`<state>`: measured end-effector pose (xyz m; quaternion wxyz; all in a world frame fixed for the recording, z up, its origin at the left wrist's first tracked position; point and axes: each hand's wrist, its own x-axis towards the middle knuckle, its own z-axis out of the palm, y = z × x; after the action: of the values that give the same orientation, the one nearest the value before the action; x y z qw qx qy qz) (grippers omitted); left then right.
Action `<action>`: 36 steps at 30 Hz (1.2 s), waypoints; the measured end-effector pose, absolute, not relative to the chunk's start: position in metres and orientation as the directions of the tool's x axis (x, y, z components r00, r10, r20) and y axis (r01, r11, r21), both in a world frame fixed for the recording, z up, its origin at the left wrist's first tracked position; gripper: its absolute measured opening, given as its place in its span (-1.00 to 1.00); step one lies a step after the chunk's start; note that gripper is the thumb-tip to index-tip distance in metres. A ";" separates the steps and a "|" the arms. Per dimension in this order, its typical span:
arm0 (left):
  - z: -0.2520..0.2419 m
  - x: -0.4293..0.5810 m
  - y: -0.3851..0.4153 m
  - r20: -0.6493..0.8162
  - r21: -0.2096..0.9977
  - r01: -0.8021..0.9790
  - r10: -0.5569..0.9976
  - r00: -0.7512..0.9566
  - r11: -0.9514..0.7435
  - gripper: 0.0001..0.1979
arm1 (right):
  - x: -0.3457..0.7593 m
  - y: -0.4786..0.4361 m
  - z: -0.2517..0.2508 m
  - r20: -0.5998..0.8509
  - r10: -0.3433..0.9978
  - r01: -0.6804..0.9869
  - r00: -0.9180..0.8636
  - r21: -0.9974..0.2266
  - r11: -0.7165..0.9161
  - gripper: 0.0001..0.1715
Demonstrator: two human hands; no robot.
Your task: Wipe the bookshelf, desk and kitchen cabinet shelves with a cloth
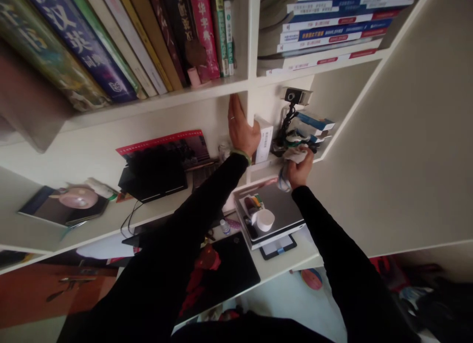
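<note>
My left hand (241, 128) rests against the white upright divider (253, 106) of the bookshelf, fingers stretched up along it, next to a small white box (264, 145). My right hand (300, 168) is closed on a crumpled white cloth (295, 154) at the front of the right compartment, just below a tangle of black cable (286, 128) and a small webcam (295, 95). Both arms wear black sleeves.
Upright books (148, 42) fill the upper left shelf; flat blue and white books (328, 27) are stacked on the upper right. A black device (153, 173) and red booklet (166, 142) sit left. Below, a grey printer (275, 220) carries a white cup (265, 220).
</note>
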<state>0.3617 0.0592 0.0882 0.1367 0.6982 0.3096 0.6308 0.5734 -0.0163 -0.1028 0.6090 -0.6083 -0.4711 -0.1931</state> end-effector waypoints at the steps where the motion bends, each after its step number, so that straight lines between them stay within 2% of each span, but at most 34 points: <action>1: 0.087 0.362 0.061 0.801 0.574 0.265 0.598 0.012 -0.775 -0.08 | 0.573 -0.011 -0.099 0.815 0.372 0.826 0.445 -0.533 0.180 -0.26; 4: 0.085 0.364 0.064 0.812 0.560 0.269 0.583 0.008 -0.784 -0.10 | 0.568 0.005 -0.091 0.796 0.480 0.864 0.368 -0.483 0.139 -0.15; 8: 0.086 0.364 0.063 0.794 0.587 0.234 0.607 0.022 -0.775 -0.13 | 0.553 0.015 -0.095 0.703 0.628 0.902 0.334 -0.432 0.004 -0.08; 13: 0.087 0.364 0.061 0.813 0.564 0.247 0.582 0.001 -0.788 -0.15 | 0.532 0.006 -0.104 0.650 0.623 0.886 0.435 -0.434 -0.165 -0.09; 18: 0.088 0.362 0.059 0.802 0.577 0.247 0.598 0.011 -0.778 -0.14 | 0.528 0.004 -0.102 0.666 0.622 0.879 0.412 -0.469 -0.080 -0.20; 27: 0.101 0.360 0.038 0.766 0.631 0.214 0.643 -0.022 -0.745 -0.14 | 0.536 -0.012 -0.090 0.711 0.651 0.923 0.266 -0.382 0.040 -0.45; 31: 0.104 0.360 0.034 0.749 0.653 0.187 0.663 -0.013 -0.734 -0.14 | 0.547 -0.029 -0.095 0.720 0.653 0.912 0.233 -0.395 0.109 -0.47; 34: 0.103 0.360 0.038 0.754 0.643 0.202 0.656 0.001 -0.739 -0.13 | 0.560 -0.035 -0.099 0.703 0.638 0.883 0.316 -0.464 0.074 -0.46; 36: 0.100 0.360 0.043 0.764 0.627 0.229 0.645 0.005 -0.745 -0.11 | 0.567 -0.031 -0.098 0.708 0.569 0.848 0.419 -0.529 0.035 -0.42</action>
<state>0.3601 0.0427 0.0997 0.1649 0.6896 0.3170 0.6299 0.5667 -0.0306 -0.0977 0.4963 -0.6804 -0.5206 -0.1404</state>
